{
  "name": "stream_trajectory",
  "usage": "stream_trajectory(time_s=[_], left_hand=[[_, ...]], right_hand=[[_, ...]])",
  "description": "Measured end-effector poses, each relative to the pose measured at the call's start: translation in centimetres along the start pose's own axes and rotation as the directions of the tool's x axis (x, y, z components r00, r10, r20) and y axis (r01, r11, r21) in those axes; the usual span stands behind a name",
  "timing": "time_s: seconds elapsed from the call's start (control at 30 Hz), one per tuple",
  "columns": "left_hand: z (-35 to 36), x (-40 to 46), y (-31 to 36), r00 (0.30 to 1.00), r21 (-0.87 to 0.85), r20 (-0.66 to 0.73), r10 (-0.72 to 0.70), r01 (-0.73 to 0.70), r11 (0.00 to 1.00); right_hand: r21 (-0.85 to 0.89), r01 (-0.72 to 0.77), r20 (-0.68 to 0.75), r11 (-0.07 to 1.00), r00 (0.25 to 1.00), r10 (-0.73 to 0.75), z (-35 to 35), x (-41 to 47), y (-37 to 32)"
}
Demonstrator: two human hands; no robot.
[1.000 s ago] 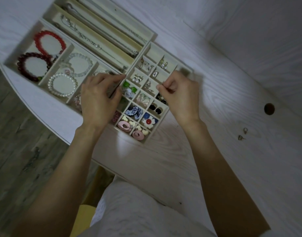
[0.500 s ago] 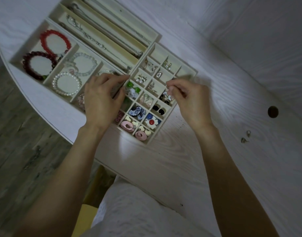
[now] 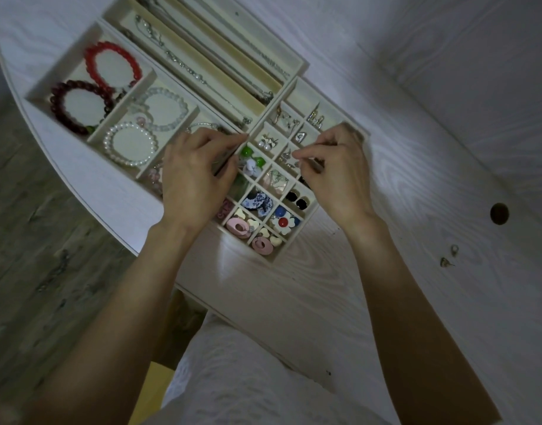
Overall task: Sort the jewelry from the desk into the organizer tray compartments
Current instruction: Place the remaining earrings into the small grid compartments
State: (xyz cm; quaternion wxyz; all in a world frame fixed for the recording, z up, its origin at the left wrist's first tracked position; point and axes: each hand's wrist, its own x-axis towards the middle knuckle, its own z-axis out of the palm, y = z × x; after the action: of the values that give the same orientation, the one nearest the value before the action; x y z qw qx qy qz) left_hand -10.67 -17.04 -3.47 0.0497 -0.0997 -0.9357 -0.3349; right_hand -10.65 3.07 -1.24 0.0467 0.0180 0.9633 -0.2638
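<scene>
So right hand (image 3: pixel 337 176) pinches something tiny over the organizer tray's (image 3: pixel 295 246) small compartments; left hand (image 3: pixel 196 176) rests curled on it.

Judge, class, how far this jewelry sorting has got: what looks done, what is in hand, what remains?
Done: bracelets, necklaces and most earrings already lie in the organizer tray compartments, such as the red bracelet. In hand: the right hand pinches something small over an earring compartment, too small to identify; the left hand rests curled on the tray. Left: two small pieces lie loose on the desk.
</scene>
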Motion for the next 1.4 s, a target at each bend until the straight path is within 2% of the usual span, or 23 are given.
stream_trajectory(time_s=[0.07,0.2,0.37,0.53,0.7,0.93,1.17,1.4], left_hand=[[-0.1,0.0,0.0,1.000,-0.002,0.004,0.003,-0.003,1.000],[-0.1,0.0,0.0,1.000,-0.002,0.007,0.003,-0.003,1.000],[0.0,0.0,-0.2,1.000,-0.008,0.016,0.005,-0.005,1.000],[0.1,0.0,-0.4,1.000,-0.034,0.011,0.005,-0.005,0.999],[0.2,0.0,-0.6,1.000,-0.059,0.016,-0.001,0.002,0.998],[0.1,0.1,-0.7,1.000,-0.055,0.030,0.000,0.002,0.998],[0.1,0.0,-0.7,1.000,-0.061,0.025,0.007,-0.006,0.998],[0.1,0.0,-0.7,1.000,-0.053,0.029,0.004,-0.002,0.999]], right_hand=[[0.018,-0.002,0.006,1.000,1.000,0.002,-0.2,-0.1,-0.1],[0.005,0.004,-0.073,1.000,0.997,-0.003,-0.9,-0.4,0.2],[-0.144,0.020,-0.072,0.989,0.997,-0.030,-1.0,-0.2,-1.2],[-0.346,-0.081,-0.019,0.935,0.997,0.080,-0.2,0.5,-2.4],[-0.209,-0.149,-0.021,0.966,0.989,0.148,0.2,0.3,-2.7],[-0.276,-0.059,-0.164,0.959,0.986,0.013,1.7,-0.4,-2.5],[-0.203,-0.016,-0.331,0.979,0.942,-0.053,2.7,-0.8,-1.9],[-0.162,-0.033,-0.316,0.986,0.948,-0.020,2.8,-0.8,-1.9]])
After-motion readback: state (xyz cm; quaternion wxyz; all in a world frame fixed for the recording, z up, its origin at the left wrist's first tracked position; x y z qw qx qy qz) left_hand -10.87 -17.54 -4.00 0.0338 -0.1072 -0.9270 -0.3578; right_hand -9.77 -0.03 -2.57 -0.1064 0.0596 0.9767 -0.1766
